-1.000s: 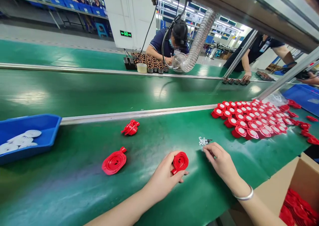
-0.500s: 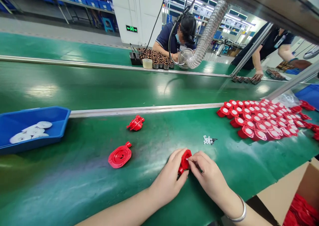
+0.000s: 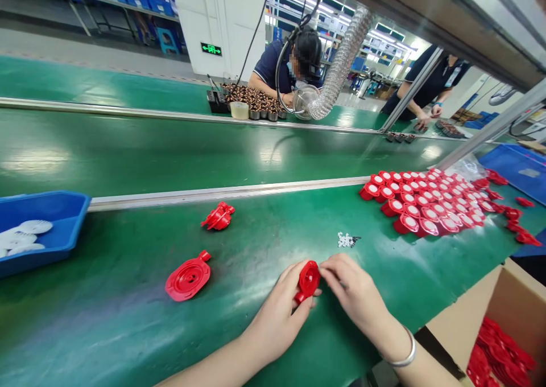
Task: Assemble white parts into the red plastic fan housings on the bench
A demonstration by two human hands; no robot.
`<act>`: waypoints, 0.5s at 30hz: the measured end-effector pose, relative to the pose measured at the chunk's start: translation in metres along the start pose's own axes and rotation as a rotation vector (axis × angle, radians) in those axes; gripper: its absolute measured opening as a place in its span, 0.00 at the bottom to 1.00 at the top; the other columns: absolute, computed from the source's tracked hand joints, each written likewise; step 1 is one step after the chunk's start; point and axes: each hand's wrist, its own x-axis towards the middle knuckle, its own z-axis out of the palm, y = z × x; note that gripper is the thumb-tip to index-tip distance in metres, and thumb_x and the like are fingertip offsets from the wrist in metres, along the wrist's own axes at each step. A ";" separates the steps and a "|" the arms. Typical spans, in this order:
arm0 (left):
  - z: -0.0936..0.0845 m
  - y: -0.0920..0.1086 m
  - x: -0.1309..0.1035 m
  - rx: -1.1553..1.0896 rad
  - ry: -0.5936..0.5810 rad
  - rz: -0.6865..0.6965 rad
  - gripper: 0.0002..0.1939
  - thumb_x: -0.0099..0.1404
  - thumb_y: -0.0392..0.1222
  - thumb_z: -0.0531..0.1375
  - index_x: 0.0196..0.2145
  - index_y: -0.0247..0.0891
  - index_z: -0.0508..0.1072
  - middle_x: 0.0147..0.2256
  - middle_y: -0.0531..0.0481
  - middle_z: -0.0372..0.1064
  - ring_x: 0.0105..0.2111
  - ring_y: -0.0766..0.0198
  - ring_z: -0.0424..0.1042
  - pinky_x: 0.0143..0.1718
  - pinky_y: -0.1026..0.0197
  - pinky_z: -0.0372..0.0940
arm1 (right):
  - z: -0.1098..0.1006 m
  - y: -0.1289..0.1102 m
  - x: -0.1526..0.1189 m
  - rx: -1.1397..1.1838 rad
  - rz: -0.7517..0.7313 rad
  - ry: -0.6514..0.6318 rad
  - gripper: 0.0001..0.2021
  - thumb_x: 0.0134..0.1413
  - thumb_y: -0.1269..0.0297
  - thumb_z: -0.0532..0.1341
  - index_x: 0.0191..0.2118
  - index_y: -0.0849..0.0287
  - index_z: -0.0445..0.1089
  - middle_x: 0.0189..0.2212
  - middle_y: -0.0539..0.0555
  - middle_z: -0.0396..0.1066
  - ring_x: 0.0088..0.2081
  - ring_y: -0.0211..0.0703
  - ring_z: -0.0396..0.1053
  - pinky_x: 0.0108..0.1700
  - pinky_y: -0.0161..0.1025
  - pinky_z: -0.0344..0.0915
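My left hand (image 3: pixel 284 301) grips a round red plastic housing (image 3: pixel 309 279) with a short spout, its hollow face turned up and to the right. A small white spot shows at the housing's centre. Beside the housing's right edge is my right hand (image 3: pixel 352 284), thumb and fingertips pinched together; whether anything tiny is between them is hidden. On the green bench to the left lie a flat red cover (image 3: pixel 188 280) with a spout and, behind it, a red assembled part (image 3: pixel 218 216). A little pile of small white pieces (image 3: pixel 343 239) with some black bits lies beyond my right hand.
Rows of red housings with white discs (image 3: pixel 420 199) cover the bench's right side. A blue bin (image 3: pixel 77 222) of white discs stands at left. A cardboard box (image 3: pixel 452 318) holding red parts is at lower right. Across the bench, two people work near copper-wound parts (image 3: pixel 256 99).
My right hand has drawn back from the housing's centre to its right edge, where a white spot now shows. The view has shifted right. One co-worker's hands have moved.
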 end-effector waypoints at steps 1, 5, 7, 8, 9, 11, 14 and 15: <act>0.001 0.000 0.001 -0.085 -0.021 -0.039 0.25 0.69 0.41 0.53 0.62 0.44 0.57 0.61 0.38 0.55 0.53 0.49 0.71 0.50 0.49 0.72 | -0.009 0.015 -0.001 -0.021 0.065 0.059 0.08 0.68 0.64 0.52 0.41 0.55 0.68 0.33 0.54 0.71 0.34 0.42 0.71 0.38 0.40 0.72; 0.002 0.000 0.006 -0.227 -0.041 -0.139 0.28 0.66 0.46 0.58 0.60 0.40 0.56 0.58 0.35 0.57 0.49 0.49 0.73 0.47 0.49 0.71 | -0.039 0.083 -0.008 -0.205 0.301 0.211 0.14 0.67 0.56 0.52 0.38 0.57 0.71 0.30 0.55 0.71 0.29 0.44 0.71 0.35 0.43 0.71; 0.000 0.001 0.009 -0.235 -0.043 -0.159 0.30 0.65 0.49 0.59 0.60 0.40 0.55 0.57 0.35 0.58 0.50 0.48 0.73 0.47 0.49 0.71 | -0.044 0.106 -0.010 -0.230 0.310 0.206 0.16 0.67 0.54 0.52 0.39 0.58 0.72 0.32 0.57 0.72 0.32 0.46 0.73 0.37 0.44 0.72; 0.000 0.002 0.010 -0.237 -0.047 -0.163 0.30 0.64 0.51 0.59 0.60 0.40 0.55 0.57 0.35 0.58 0.50 0.47 0.72 0.46 0.50 0.70 | -0.045 0.112 -0.010 -0.227 0.297 0.193 0.16 0.66 0.55 0.53 0.40 0.58 0.73 0.34 0.57 0.73 0.34 0.47 0.73 0.38 0.45 0.72; -0.001 0.003 0.011 -0.240 -0.051 -0.169 0.31 0.64 0.52 0.60 0.60 0.39 0.55 0.56 0.35 0.59 0.50 0.47 0.72 0.46 0.50 0.70 | -0.043 0.116 -0.009 -0.223 0.284 0.178 0.15 0.66 0.55 0.53 0.41 0.58 0.73 0.35 0.57 0.73 0.36 0.47 0.73 0.40 0.45 0.72; -0.001 0.004 0.012 -0.246 -0.057 -0.183 0.33 0.63 0.54 0.60 0.60 0.39 0.55 0.55 0.35 0.59 0.50 0.47 0.72 0.45 0.50 0.70 | -0.039 0.117 -0.006 -0.214 0.258 0.152 0.14 0.66 0.57 0.53 0.43 0.58 0.73 0.37 0.57 0.73 0.38 0.47 0.73 0.42 0.44 0.72; -0.002 0.007 0.012 -0.254 -0.056 -0.199 0.34 0.61 0.55 0.62 0.59 0.39 0.56 0.53 0.36 0.61 0.50 0.46 0.72 0.43 0.51 0.70 | -0.035 0.113 -0.002 -0.210 0.233 0.130 0.14 0.67 0.58 0.52 0.41 0.57 0.73 0.37 0.57 0.73 0.38 0.47 0.73 0.41 0.44 0.72; -0.002 0.008 0.012 -0.257 -0.058 -0.202 0.34 0.61 0.56 0.62 0.59 0.39 0.56 0.53 0.36 0.61 0.50 0.46 0.72 0.43 0.51 0.70 | -0.035 0.113 -0.001 -0.211 0.229 0.124 0.14 0.67 0.58 0.51 0.40 0.56 0.73 0.36 0.57 0.72 0.37 0.47 0.72 0.41 0.44 0.72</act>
